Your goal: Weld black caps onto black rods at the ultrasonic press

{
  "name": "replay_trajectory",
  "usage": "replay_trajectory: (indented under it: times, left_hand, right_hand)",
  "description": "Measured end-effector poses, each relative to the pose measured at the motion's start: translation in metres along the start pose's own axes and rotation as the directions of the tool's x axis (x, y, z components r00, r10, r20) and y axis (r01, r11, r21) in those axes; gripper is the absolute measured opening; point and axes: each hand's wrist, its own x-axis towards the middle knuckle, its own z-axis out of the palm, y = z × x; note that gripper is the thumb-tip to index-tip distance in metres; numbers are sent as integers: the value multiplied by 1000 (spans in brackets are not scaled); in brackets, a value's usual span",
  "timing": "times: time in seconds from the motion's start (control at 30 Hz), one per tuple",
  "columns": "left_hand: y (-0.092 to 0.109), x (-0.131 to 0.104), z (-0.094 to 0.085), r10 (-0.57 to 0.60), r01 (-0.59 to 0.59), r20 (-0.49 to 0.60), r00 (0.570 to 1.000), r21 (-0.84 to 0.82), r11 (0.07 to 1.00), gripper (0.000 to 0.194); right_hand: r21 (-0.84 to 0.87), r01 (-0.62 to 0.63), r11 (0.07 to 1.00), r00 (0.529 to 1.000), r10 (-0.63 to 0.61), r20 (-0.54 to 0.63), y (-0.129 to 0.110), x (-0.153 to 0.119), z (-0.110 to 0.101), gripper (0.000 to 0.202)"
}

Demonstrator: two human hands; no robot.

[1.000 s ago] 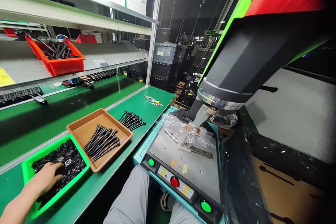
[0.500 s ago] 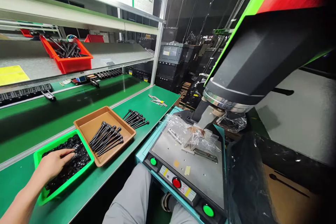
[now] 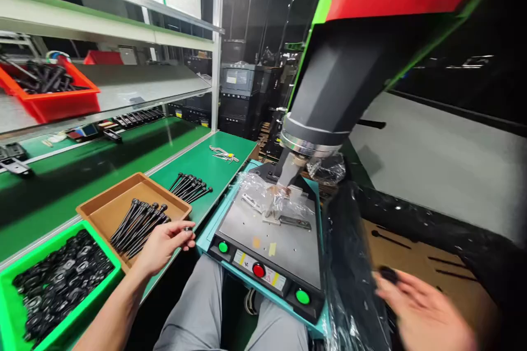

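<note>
- Head view: left hand (image 3: 164, 241) hovers over the near corner of the brown tray (image 3: 102, 205), fingers pinching a small black part (image 3: 188, 228), just beside the rods (image 3: 138, 222).
- Green bin (image 3: 8, 279) of like parts sits left of the tray, within reach.
- Right hand (image 3: 424, 312), blurred, fingers spread, beside a dark piece (image 3: 387, 274); grip cannot be told.
- Press (image 3: 325, 88) stands over its plate (image 3: 288, 247).

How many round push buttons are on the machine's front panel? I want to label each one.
3: a green button at the panel's left end, a red button in the middle, and a second green button at the right end. None looks hidden.
</note>
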Motion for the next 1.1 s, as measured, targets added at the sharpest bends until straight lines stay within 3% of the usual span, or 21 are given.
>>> replay_trajectory:
  times: [0.07, 0.13, 0.23, 0.33, 0.57, 0.67, 0.77, 0.83, 0.93, 1.1]
  left_hand:
    - [2, 10, 26, 28, -25, 60, 998, -46, 999, 43]
    - [3, 17, 51, 85, -83, 126, 988, -23, 996, 41]
    - [2, 20, 84, 222, -249, 234, 946, 92, 964, 33]
    - [-2, 19, 107, 326, -376, 300, 897, 129, 917, 31]
    - [2, 12, 119, 352, -427, 445, 823, 76, 901, 36]
    - [2, 13, 119, 292, -338, 438, 850, 30, 941, 35]
    - [-1, 17, 117, 203, -207, 323, 924, -23, 978, 35]
    - [-1, 18, 115, 174, -170, 275, 945, -39, 985, 34]
    - [4, 19, 112, 195, -205, 306, 932, 1, 979, 31]
    - [15, 17, 110, 191, -233, 418, 888, 52, 971, 26]
  right_hand:
    - [60, -162, 985, 956, 141, 257, -9, -40, 34, 55]
    - [145, -274, 951, 857, 173, 485, -18, -80, 74, 51]
    - [240, -327, 914, 774, 113, 623, -27, -119, 127, 44]
    - [351, -279, 894, 768, -11, 640, -28, -128, 155, 36]
    - [420, -195, 886, 833, -76, 548, -19, -116, 159, 29]
    - [411, -170, 896, 843, -84, 531, -17, -115, 157, 27]
    - [355, -85, 931, 853, -116, 509, -16, -114, 153, 27]
    - [294, -8, 956, 840, -153, 521, -16, -114, 150, 26]
    - [234, 54, 971, 814, -179, 552, -15, -113, 149, 24]
    - [244, -43, 969, 847, -94, 524, -14, -114, 150, 20]
